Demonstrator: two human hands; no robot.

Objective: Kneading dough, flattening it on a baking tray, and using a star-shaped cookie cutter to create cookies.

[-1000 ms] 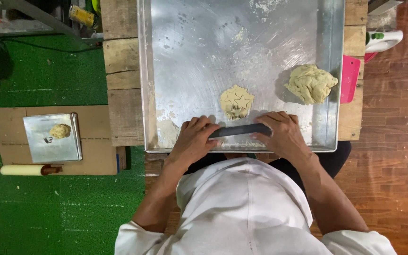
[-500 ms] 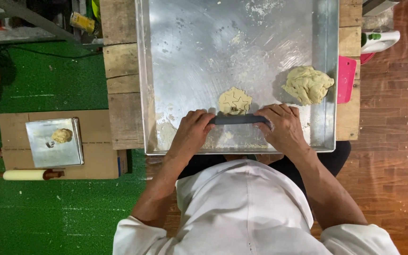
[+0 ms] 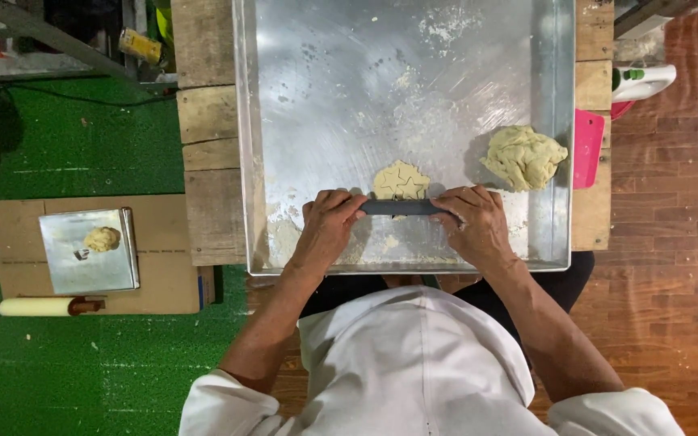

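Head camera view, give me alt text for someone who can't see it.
Seen from above, a person's left hand and right hand grip a dark bar over flattened dough on a metal tray. A dough lump sits at the tray's right.

I have a single view, from the head camera, and it looks almost straight down. The wearer's white cap and shoulders fill the bottom edge, so the lens sits above and slightly behind the head. Forward is up in the frame. It stands fairly far off: beyond the left hand (image 3: 329, 230) and right hand (image 3: 474, 226), which grip a dark bar (image 3: 401, 207), the whole tray (image 3: 284, 48) fits in. Green floor (image 3: 82, 145) shows left of the grip, wood floor (image 3: 672, 242) right. No second view shares this scene.
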